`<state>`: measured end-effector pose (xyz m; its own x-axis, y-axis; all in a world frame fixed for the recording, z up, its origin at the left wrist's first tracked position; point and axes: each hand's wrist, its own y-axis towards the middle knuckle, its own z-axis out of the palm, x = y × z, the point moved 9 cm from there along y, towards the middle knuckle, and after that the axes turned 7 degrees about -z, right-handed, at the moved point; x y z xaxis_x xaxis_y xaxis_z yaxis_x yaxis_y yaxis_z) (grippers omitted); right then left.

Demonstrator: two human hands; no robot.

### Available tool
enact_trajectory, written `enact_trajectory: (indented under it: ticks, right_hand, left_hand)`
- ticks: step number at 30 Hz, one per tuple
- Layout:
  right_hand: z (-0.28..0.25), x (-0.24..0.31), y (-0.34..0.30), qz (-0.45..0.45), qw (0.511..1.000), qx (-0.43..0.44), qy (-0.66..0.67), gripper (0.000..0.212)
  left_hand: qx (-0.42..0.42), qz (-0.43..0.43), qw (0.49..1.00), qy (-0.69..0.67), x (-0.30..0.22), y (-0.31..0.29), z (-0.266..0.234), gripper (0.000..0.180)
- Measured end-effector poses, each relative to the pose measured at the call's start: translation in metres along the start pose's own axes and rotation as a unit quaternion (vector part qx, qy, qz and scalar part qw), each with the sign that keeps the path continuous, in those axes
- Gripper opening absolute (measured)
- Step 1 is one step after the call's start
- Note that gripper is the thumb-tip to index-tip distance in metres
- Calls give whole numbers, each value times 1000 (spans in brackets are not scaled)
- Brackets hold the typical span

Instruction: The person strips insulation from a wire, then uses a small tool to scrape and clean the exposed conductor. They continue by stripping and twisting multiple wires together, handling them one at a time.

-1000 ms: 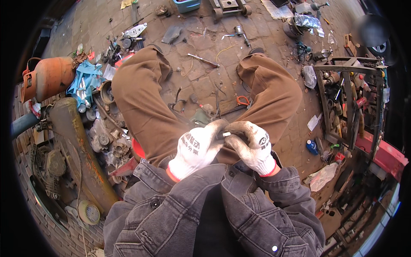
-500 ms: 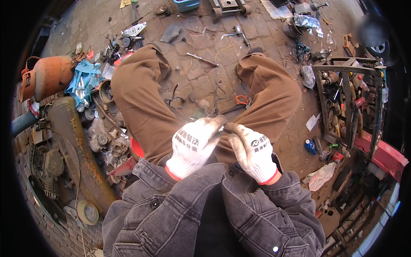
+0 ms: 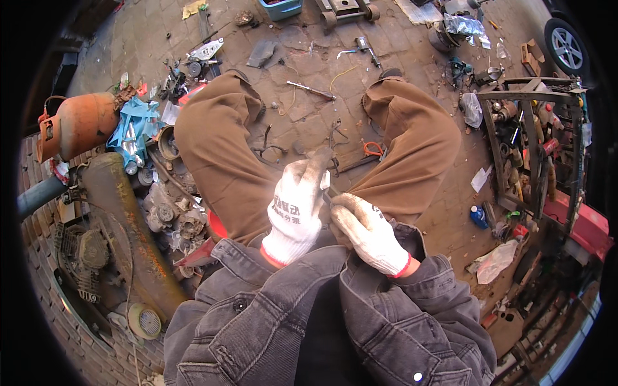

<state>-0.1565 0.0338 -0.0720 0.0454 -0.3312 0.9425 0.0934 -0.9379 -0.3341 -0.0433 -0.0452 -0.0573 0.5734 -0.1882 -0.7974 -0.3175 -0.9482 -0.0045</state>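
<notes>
Hands in white knit work gloves meet between the knees of brown trousers (image 3: pixel 222 154). Left hand (image 3: pixel 297 206) closes its fingers around a small metal part (image 3: pixel 326 182); only a pale sliver shows above the glove, so its long axis and heading cannot be told. Right hand (image 3: pixel 364 226) is curled, its soiled fingertips pinching at the same part just right of the left hand. Grey denim jacket sleeves (image 3: pixel 270 302) run below the trousers. Orange gas cylinder (image 3: pixel 80 123), rounded and rusty, lies on the brick floor (image 3: pixel 302 90) well left of the trousers.
</notes>
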Motion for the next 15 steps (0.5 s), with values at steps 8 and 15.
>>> enact_trajectory:
  ticks: [8,15]
  right_hand:
    - [7,-13,6,76,994,-27,74,27]
    - [2,0,9,61,998,-26,-3,29]
  left_hand:
    - [13,-3,1000,-1,3,-1,2,59]
    - [23,0,1000,-19,4,-2,3,61]
